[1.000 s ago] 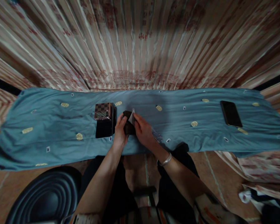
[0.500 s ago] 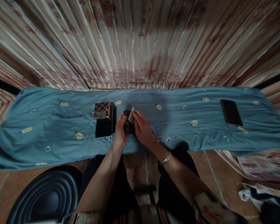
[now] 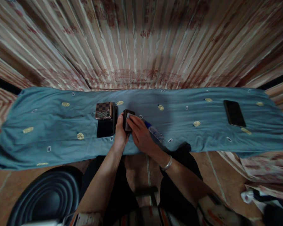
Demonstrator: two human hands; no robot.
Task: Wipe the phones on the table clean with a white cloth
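Note:
My left hand [image 3: 121, 131] is closed around the side of a small dark, boxy phone-like object [image 3: 125, 112], held just above the blue cloth. Its exact kind is hard to make out. Fingers of my right hand [image 3: 141, 133] press a small grey wiping cloth [image 3: 129, 123] flat against the face of that object. To the left of my left hand, a brown checkered phone case [image 3: 103, 110] with a shiny rim rests by a black phone [image 3: 105, 128]. Beside my right hand lies a clear bottle with a blue end [image 3: 155, 132], partly hidden by the hand.
A blue bedsheet-like cloth [image 3: 49, 125] with yellow pineapples covers the long table. Another black phone [image 3: 234, 113] lies at the far right. A pleated curtain [image 3: 141, 47] hangs behind. A round black ridged stool [image 3: 46, 201] stands at lower left.
My right hand has come down and flattened, laying the grey wiping cloth over the object's face. The object has turned slightly in my left hand, and more of the bottle shows.

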